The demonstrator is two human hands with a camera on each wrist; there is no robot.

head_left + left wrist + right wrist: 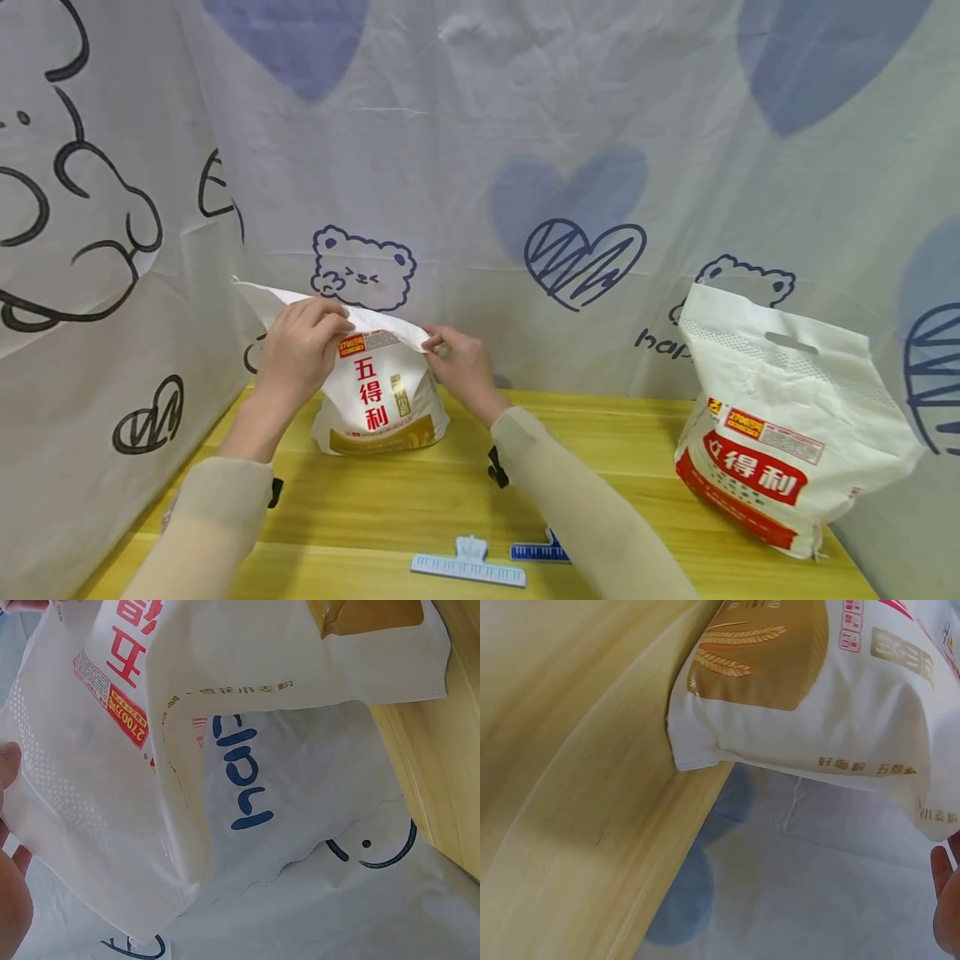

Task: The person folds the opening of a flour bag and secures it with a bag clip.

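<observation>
Flour bag [386,404] with red lettering and a gold band stands upright on the wooden table [600,479], toward the back and left of centre, and I see both of the person's hands at its top. From my head view, the left hand [302,343] has its fingers bent over the white top edge and grips it; my left wrist view catches only part of that hand, thumb and fingers around the edge. I read the right hand [463,365] as nearly closed, thumb and forefinger pinching the right end of that edge, which slopes down from its free left corner. In my right wrist view the bag's base rests on the wood. Nearer to me lie a light blue clip [468,570] and, just beside it, a dark blue clip [538,552] partly hidden by the right sleeve [585,508]. Well apart on the right, I have a second bag [795,400] with a red band, leaning, before the printed cloth [450,167].
</observation>
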